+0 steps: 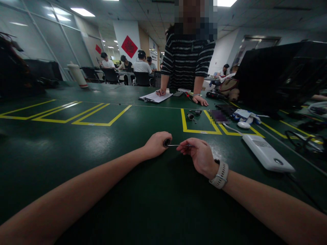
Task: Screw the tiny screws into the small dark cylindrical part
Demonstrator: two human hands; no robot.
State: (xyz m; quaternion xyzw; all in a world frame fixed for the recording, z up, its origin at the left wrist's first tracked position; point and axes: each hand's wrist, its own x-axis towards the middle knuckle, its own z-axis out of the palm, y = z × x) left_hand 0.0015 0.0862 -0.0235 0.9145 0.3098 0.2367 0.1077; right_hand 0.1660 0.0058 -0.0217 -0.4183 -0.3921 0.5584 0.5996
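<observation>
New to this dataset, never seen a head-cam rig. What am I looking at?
There's no robot: one picture, from a camera on a person's head, looking forward and down at their bare hands. The left hand grips a dark cylindrical part, round end showing. The right hand holds a thin metal rod that reaches that end; whether it goes inside, I can't tell. The green table carries yellow tape outlines, small metal parts within one of them, and a white device to the right. Opposite, a co-worker leans over a clipboard.
</observation>
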